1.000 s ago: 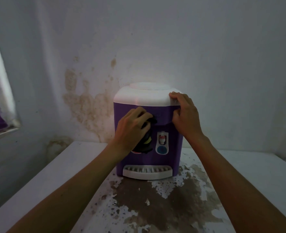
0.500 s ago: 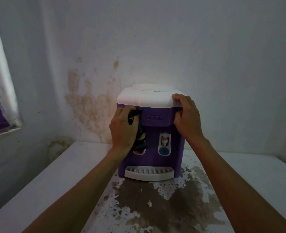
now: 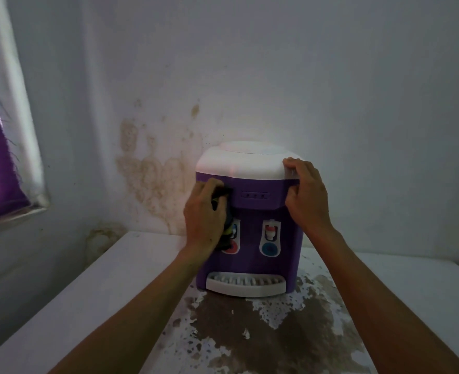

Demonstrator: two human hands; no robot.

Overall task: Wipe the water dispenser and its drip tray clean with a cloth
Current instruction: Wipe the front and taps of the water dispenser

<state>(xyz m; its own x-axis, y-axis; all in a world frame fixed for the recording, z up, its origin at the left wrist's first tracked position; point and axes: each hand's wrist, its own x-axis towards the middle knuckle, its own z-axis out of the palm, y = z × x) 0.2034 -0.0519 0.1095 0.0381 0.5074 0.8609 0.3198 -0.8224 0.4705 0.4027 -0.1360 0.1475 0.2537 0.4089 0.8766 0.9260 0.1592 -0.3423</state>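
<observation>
Head view: the water dispenser (image 3: 252, 220), purple with a white top, stands at frame centre on a white table (image 3: 384, 287) with worn, peeling paint. The left hand (image 3: 204, 214) grips a dark cloth (image 3: 224, 211), pressed against the dispenser's upper left front. The right hand (image 3: 305, 195) clasps the upper right corner, fingers curled over the white top. The white drip tray (image 3: 246, 284) sits at the dispenser's base. Stained wall (image 3: 153, 174) behind.
</observation>
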